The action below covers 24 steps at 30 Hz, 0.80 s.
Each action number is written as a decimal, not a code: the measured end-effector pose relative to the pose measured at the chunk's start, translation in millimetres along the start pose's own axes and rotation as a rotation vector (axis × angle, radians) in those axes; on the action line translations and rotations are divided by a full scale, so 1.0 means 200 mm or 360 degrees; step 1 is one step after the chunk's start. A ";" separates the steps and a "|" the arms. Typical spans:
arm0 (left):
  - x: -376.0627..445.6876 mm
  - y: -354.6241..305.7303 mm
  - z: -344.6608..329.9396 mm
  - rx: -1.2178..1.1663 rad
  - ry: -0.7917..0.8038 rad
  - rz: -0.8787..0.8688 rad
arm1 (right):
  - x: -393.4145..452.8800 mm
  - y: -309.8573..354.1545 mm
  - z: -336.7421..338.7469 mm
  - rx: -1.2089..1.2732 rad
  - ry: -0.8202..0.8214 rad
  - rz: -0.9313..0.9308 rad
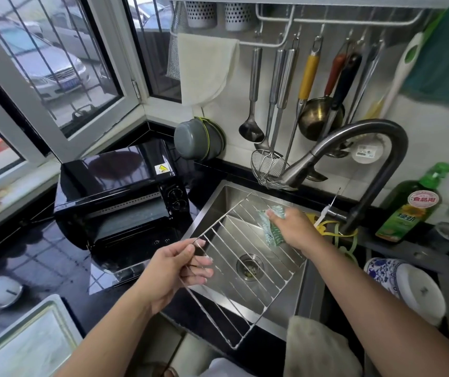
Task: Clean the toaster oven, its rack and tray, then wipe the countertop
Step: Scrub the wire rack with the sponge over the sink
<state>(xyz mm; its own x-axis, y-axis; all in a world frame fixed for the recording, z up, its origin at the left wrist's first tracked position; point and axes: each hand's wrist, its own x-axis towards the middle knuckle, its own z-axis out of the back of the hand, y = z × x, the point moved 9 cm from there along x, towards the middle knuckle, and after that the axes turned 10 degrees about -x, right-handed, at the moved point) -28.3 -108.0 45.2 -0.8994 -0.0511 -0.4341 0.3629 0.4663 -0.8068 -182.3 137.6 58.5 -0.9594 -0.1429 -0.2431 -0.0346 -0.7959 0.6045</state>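
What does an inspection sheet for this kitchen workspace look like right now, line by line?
Surface: glossy black countertop, reflective.
Job's things: wire rack held tilted over the sink; toaster oven on the counter, door open; tray at lower left.
Clutter: dish soap bottle, blue-patterned bowl, grey pot.
Grippers: left hand grips the rack's corner; right hand holds a green scrubber against the rack.
Cables: nothing seen.
Surroundings: faucet, hanging utensils, window with cars outside.
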 end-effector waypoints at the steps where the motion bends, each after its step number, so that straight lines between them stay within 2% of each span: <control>1: 0.00 0.01 0.00 -0.0011 -0.0010 -0.0011 | -0.01 -0.01 0.00 0.0054 0.0013 0.0029; 4: -0.02 0.00 0.06 -0.0146 -0.0152 -0.0071 | -0.02 -0.16 0.03 0.0538 0.0004 -0.0066; 5: -0.02 0.00 0.10 -0.0214 -0.0211 -0.0101 | -0.03 -0.21 0.01 0.0821 0.0062 -0.0131; 8: -0.03 0.00 0.15 -0.0380 -0.0285 -0.0161 | -0.11 -0.24 -0.17 0.1721 0.0446 -0.0329; 10: -0.03 0.01 0.12 -0.0408 -0.0273 -0.0171 | -0.18 -0.16 -0.27 0.2079 0.0602 -0.0374; 12: -0.04 0.02 0.09 -0.0403 -0.0258 -0.0181 | -0.21 -0.09 -0.30 0.2360 0.0613 -0.0373; 16: -0.07 0.00 0.09 -0.0423 -0.0292 -0.0236 | -0.21 -0.12 -0.27 0.2713 0.0490 -0.0413; 20: -0.08 0.00 0.13 -0.0493 -0.0350 -0.0229 | -0.22 -0.16 -0.29 0.2772 0.0495 -0.0370; 24: -0.11 0.00 0.13 -0.0419 -0.0354 -0.0242 | -0.25 -0.21 -0.32 0.2918 0.0365 -0.0497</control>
<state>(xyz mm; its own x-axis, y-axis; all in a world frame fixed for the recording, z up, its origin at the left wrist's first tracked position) -2.6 -130.3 44.7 -0.8527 -0.3144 -0.4171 0.1281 0.6484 -0.7504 -115.1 139.3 -3.5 -0.8143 -0.3252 -0.4808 -0.5458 0.7110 0.4434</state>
